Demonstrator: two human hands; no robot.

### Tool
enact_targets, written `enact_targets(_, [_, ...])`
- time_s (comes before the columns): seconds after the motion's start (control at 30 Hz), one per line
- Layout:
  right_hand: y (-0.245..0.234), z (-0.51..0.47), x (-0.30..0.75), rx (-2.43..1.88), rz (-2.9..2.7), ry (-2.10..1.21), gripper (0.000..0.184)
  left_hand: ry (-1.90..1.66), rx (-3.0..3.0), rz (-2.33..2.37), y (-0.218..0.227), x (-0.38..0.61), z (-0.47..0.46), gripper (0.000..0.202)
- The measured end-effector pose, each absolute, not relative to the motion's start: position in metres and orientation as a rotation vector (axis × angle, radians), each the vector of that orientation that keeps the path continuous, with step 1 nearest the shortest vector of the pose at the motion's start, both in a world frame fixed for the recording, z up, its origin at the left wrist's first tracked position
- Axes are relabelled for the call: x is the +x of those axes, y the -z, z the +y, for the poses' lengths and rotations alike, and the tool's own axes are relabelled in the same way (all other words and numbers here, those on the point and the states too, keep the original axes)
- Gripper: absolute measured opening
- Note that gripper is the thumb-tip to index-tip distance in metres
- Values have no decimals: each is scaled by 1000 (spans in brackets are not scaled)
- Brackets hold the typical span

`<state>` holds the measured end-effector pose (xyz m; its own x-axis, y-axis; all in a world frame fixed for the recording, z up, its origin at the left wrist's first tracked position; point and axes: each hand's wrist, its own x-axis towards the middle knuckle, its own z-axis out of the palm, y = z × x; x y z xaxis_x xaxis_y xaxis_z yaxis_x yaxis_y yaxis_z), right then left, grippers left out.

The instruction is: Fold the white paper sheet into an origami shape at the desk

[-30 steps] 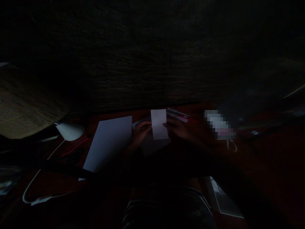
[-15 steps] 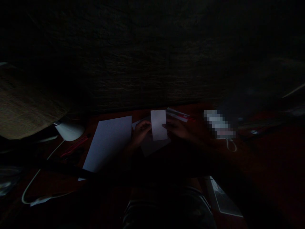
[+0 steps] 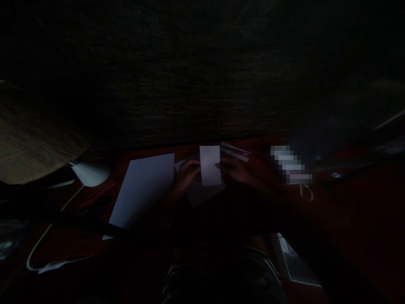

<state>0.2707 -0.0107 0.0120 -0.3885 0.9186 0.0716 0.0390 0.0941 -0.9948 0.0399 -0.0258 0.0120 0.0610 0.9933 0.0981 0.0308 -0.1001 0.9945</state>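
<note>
A small white rectangular piece of paper (image 3: 210,166) is held upright between my two hands. My left hand (image 3: 188,173) pinches its left edge, fingers curled behind. At the right edge, the thumb of my right hand (image 3: 234,169) lies on the front of the paper, with the other fingers behind it. Beneath it, a larger pale sheet (image 3: 202,195) lies on the dark reddish table, partly hidden by my hands. To the left lies a big white stack or sheet of paper (image 3: 148,181). The scene is very dark, so finger detail is faint.
Behind my right hand lies a ruler-like strip (image 3: 234,152) with a red pen-like item (image 3: 251,157). At left stand a white lamp base (image 3: 91,174) with a cable (image 3: 42,238) and a pink-red thin object (image 3: 98,193). A pixelated item (image 3: 291,164) lies at right.
Almost nothing differs. The whole view has shifted very slightly, and both hands keep the same hold on the small paper.
</note>
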Motion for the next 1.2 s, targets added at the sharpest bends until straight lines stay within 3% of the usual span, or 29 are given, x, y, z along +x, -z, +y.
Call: enact_targets(1.2, [-13,-10,273,-973,-1539,-1412,37,-1230,1318,1128,-15,41,-27,9])
